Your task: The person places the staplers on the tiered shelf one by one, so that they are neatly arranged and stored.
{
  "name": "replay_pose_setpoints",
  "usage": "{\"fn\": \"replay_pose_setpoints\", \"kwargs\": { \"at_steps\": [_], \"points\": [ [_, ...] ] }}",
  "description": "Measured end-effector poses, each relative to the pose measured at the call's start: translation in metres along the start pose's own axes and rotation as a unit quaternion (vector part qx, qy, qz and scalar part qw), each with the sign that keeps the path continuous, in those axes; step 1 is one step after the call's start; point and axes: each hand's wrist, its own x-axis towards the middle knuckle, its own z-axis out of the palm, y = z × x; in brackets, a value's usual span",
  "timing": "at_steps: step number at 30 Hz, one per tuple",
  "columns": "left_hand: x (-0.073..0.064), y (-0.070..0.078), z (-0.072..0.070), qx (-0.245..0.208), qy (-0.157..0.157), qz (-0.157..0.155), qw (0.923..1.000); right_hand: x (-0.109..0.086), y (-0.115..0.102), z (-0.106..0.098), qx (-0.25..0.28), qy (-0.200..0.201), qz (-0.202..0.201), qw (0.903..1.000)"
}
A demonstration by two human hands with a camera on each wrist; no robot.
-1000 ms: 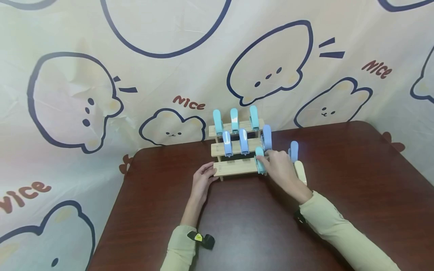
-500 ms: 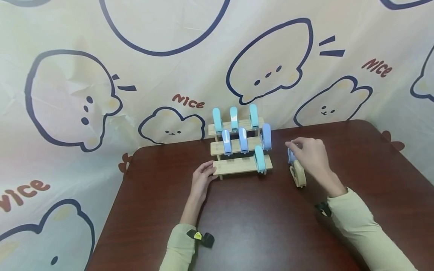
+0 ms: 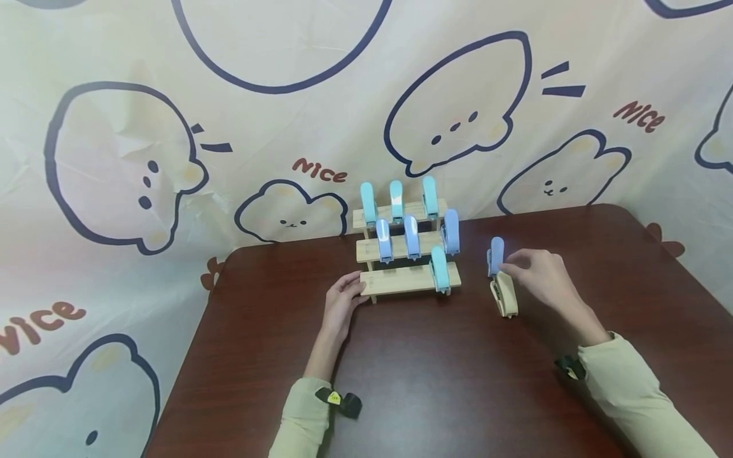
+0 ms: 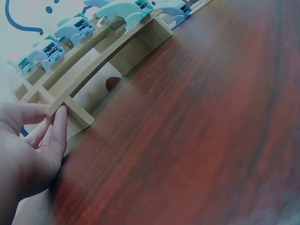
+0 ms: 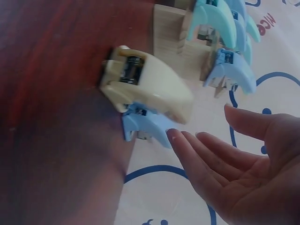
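Observation:
My left hand grips the left end of the lowest board of a three-tier wooden rack, thumb and fingers pinching the board in the left wrist view. At the right end of that board stands a turquoise stapler. My right hand is beside two loose staplers on the table, its thumb spread from its fingers in the right wrist view. One is a cream stapler; behind it stands a blue stapler. The fingertips are close to the blue one; I cannot tell whether they touch.
Three turquoise staplers stand along the top tier. Blue staplers line the middle tier, three in all. The rack stands near the back edge of a dark wooden table, before a cloth backdrop with cartoon drawings.
My right hand has let go of the turquoise stapler on the lowest tier and moved right to the two loose staplers. My left hand has stayed on the rack.

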Motion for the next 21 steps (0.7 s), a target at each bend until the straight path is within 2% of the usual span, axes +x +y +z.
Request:
{"fn": "replay_pose_setpoints", "kwargs": {
  "at_steps": [7,15,21],
  "points": [
    [0.0,0.001,0.0,0.004,-0.004,-0.002,1.0,-0.003,0.006,0.004,0.021,-0.049,0.022,0.9983],
    [-0.001,0.002,0.0,0.003,-0.003,-0.005,1.0,-0.004,0.009,0.011,0.007,-0.086,0.042,0.9954],
    [-0.001,0.002,0.0,0.006,-0.002,-0.002,1.0,-0.005,0.009,0.017,-0.007,-0.084,0.032,0.9959]
  ]
}}
